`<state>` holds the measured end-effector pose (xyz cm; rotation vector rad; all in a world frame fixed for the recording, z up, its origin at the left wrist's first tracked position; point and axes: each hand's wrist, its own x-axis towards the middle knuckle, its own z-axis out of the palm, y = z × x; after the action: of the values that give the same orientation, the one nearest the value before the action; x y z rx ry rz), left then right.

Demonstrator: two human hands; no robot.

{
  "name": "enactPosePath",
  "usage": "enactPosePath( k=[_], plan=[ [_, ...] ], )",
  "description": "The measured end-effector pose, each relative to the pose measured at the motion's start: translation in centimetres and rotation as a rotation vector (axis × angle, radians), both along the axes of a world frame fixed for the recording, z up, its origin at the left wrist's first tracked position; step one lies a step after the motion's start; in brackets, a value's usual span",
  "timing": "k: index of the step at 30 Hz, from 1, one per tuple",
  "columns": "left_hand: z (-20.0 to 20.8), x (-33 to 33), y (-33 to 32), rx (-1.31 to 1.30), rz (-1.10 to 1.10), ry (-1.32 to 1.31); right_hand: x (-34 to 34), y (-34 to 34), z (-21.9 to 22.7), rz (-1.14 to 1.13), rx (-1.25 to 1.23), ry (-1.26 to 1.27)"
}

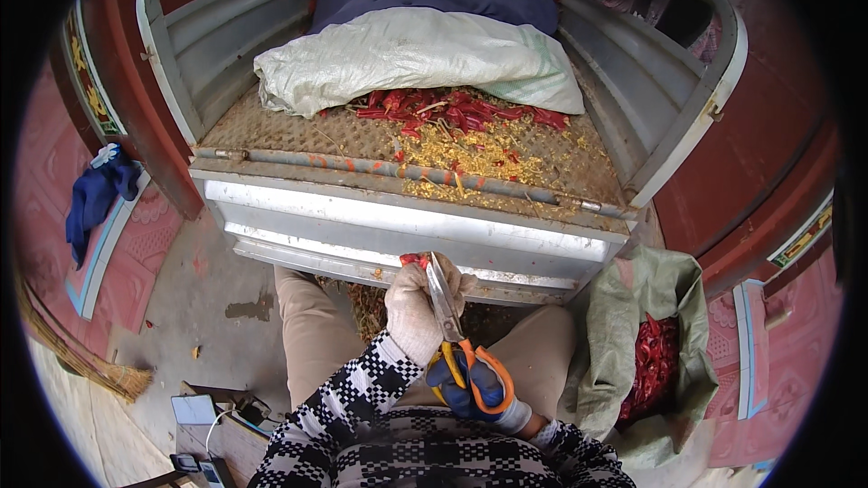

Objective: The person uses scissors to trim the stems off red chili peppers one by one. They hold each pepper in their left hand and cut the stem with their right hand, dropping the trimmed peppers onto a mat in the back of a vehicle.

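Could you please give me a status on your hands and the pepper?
Left hand gripping red pepper. Right hand holding scissors. Blades partly cover left hand in view. Open sack at right.

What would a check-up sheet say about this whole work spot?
Surface: rusty-brown cart bed, strewn with yellow bits.
Work things: scissors; peppers at the edge of the white sack; more peppers in the green sack.
Clutter: broom and blue cloth, both off to the left.
Hands: left hand, white-gloved, holds a red piece; right hand, blue-gloved, grips the scissors' handles.
Cables: one white cable among gadgets, lower left.
Surroundings: pink tiles, dark red panels.
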<state>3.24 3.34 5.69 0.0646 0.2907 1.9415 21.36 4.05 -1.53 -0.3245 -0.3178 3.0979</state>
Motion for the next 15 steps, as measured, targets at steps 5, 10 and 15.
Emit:
enactPosePath(
  k=[5,10,15],
  plan=[
    [1.6,0.3,0.2,-0.026,0.123,0.024,-0.8,0.0,3.4,-0.191,1.138,-0.336],
    [-1.0,-0.6,0.3,-0.048,0.235,0.12,-0.6,1.5,6.5,-0.414,2.001,-0.55],
    [-3.3,-0.7,0.3,-0.076,0.352,0.2,0.2,3.2,8.6,-0.345,2.307,-0.588]
  ],
)
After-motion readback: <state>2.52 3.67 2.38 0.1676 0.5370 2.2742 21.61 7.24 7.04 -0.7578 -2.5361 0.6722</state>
